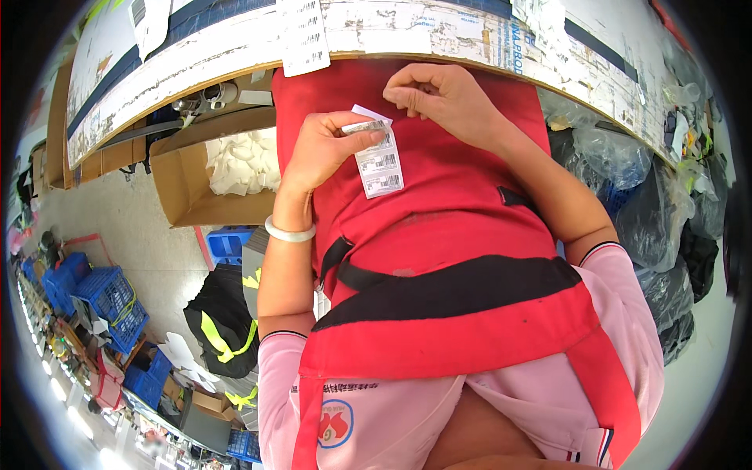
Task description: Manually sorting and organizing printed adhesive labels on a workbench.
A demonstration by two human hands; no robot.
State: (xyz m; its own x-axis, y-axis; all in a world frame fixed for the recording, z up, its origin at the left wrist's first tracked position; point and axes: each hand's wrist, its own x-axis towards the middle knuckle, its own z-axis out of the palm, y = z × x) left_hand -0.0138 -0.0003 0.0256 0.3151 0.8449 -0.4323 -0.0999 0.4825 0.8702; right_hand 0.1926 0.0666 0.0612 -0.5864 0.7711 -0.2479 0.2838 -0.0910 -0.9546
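One strip of white barcode labels (382, 172) is held in the person's left hand (323, 149) in the head view, pinched between the thumb on top and the fingers behind. The strip hangs down in front of the red apron (446, 223), its printed faces turned up toward the camera; the thumb partly covers the topmost visible label, and a plain white flap sticks out above it. The right hand (429, 94) is near the strip, to its upper right and apart from it, with the fingers curled in and the thumb close to the forefinger; whether anything is between the tips cannot be told. A white bangle (290, 233) circles the left wrist.

Beyond the hands runs the worn white edge of a workbench (211, 74), and a longer barcode label sheet (304, 39) hangs over that edge, above the left hand. To the left, under the bench, an open cardboard box (176, 192) holds crumpled off-white paper (243, 160). Farther left is a blue plastic crate (113, 301). On the right, clear plastic bags (646, 211) are bunched beside the person's right arm.
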